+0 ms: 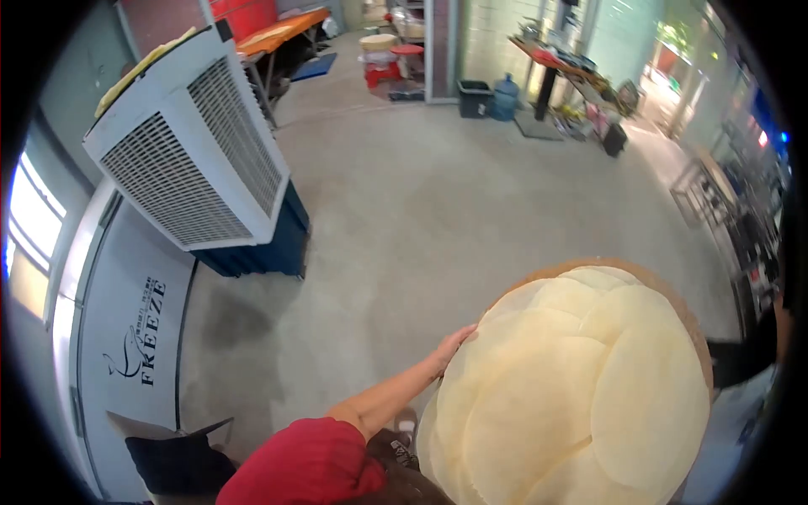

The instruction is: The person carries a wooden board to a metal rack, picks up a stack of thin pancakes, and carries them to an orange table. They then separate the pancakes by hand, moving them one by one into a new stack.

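Left grip [453, 348] is closed on the left edge of the round board [692, 324], its fingertips partly hidden at the rim; the right grip is out of view, so its state and what it touches cannot be told. Pale, thin round sheets [539, 396] lie overlapping on the board, covering most of it and leaving a brown strip bare along the far and right edges. At the left edge, some sheets reach the rim just beside the left grip. Grey floor [379, 194] shows beyond the board. Toward the floor's far left stands a cooler [198, 143], white above and dark blue below, with a yellowish thing [143, 71] on top. Near the floor's far edge, a dark bin [475, 99] stands beside a blue jug [504, 99], left of a desk [551, 61] holding mixed items.
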